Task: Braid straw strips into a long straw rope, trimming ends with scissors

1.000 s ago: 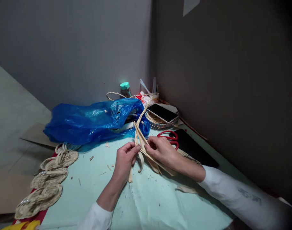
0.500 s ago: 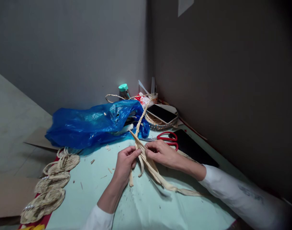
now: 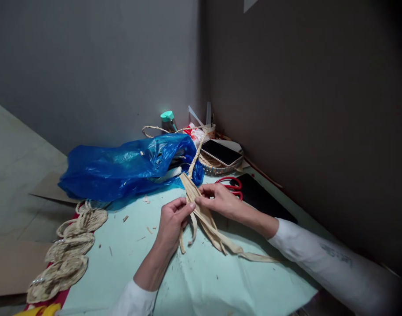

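A braided cord of pale dried plant strips [image 3: 194, 161] runs back over the blue bag and ends near me in loose flat strips [image 3: 207, 224]. My left hand [image 3: 174, 215] pinches the strips between thumb and fingers just below the braided part. Close beside it, my right hand [image 3: 220, 199] grips the same strips, thumb against forefinger. Several strip ends hang under my hands, and one long strip trails to the right across the table. Red-handled scissors [image 3: 237, 184] lie just behind my right hand, their blades hidden.
The blue plastic bag [image 3: 105, 171] lies at the back left. A phone [image 3: 222, 152] rests on a round basket [image 3: 217, 169]. Near them are a green-lidded bottle [image 3: 168, 119] and a black flat object [image 3: 263, 199]. Coiled woven pieces [image 3: 69, 245] line the table's left edge.
My right hand has moved slightly toward my left, and the strips between them look flatter and more spread. The view has shifted a little. Part of a yellow object shows more at lower left.
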{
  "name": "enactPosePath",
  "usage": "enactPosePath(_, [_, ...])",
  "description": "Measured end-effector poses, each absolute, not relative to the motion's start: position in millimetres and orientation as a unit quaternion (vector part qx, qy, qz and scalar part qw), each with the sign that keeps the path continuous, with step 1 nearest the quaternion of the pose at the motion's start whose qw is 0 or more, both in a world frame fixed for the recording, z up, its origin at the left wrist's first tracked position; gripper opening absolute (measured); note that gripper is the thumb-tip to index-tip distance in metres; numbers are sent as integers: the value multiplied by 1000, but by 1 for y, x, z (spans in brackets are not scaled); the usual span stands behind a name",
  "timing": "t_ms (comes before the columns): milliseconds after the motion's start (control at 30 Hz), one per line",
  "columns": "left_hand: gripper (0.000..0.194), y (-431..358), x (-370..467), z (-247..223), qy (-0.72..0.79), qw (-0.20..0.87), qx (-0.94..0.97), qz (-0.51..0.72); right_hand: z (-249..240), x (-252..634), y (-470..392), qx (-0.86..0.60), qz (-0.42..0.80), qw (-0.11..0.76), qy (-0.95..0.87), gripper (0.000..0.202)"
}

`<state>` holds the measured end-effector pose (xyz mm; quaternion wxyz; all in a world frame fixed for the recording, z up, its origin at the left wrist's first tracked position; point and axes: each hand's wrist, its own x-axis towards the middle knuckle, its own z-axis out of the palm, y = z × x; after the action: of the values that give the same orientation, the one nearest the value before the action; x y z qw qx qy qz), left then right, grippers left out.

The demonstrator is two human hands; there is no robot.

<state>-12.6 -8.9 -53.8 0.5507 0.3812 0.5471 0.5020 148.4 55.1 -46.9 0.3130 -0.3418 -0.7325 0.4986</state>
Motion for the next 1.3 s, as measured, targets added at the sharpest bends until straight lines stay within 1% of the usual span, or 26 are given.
enactPosePath(67, [31,-9,-13,-53,544,555,377,503,-48,149,56,-332,576,298,-684,18])
enactPosePath(133, [31,-8,-14,-52,541,558,376,504,-48,149,56,-325,626,285,-649,18])
enactPosePath(333, [32,-7,-14,-54,543,557,379,502,-49,149,55,-331,639,274,-638,15])
enactPosePath(400, [31,-6,-14,-55,539,559,380,503,-49,149,55,-343,608,275,-661,14])
enactPosePath(600, [31,-6,-15,-56,554,528,402,503,-44,147,50,-386,403,285,-779,14])
enactPosePath(700, [30,-7,-16,-57,561,516,414,499,-39,145,45,-398,347,281,-802,17])
enactPosePath(833, [31,-8,-14,-56,558,530,398,499,-39,145,43,-395,331,279,-810,21])
enactPosePath(1300, [36,-5,-14,-52,550,545,398,492,-39,146,43,-392,348,267,-808,17])
